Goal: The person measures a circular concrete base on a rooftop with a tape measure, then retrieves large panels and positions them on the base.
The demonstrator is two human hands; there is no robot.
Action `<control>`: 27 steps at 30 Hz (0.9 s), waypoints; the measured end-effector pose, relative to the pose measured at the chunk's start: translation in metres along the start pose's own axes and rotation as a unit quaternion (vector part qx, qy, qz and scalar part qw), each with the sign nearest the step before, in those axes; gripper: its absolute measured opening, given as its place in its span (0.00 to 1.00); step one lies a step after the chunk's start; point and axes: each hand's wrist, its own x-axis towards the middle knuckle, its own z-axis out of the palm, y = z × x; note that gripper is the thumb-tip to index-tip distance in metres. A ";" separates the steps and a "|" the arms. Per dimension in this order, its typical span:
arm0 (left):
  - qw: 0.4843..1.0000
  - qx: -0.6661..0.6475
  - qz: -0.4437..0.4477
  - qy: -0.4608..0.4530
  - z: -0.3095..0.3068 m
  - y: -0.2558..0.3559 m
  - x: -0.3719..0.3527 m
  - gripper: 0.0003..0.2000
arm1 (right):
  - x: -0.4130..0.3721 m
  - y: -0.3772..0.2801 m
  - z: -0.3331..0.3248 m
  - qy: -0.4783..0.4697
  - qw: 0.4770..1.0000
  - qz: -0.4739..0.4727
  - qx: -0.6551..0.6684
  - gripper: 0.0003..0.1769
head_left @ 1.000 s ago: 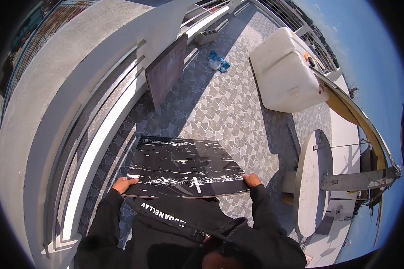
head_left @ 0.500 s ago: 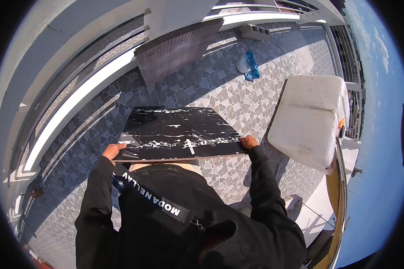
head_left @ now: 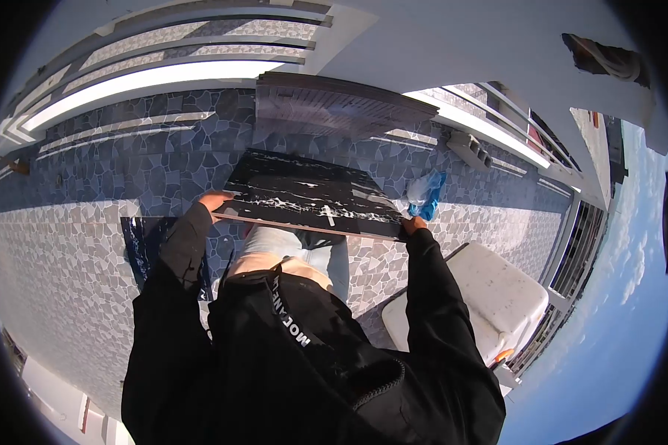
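A black board with white marble-like streaks is held in front of my body, its pale near edge toward me. My left hand grips its left near corner, with the thumb on top. At the right near corner my right hand is closed on the board. The undersides of both hands' grips are hidden. Below my left sleeve, a dark streaked panel lies on the floor.
Brown slatted panels lean against the low wall ahead. To their right are a concrete block and a blue and white plastic bag. A large white container stands at my right on the stone-patterned floor.
The view has turned, so the leaning panels, bag and white container sit differently in it. The board, still in both hands, is now tilted down to the right. The floor panel at left has come into view.
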 end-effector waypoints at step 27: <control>0.987 0.070 -0.058 0.133 0.079 0.056 0.148 0.10 | 0.232 -0.056 -0.078 -0.032 0.902 -0.287 -0.321 0.21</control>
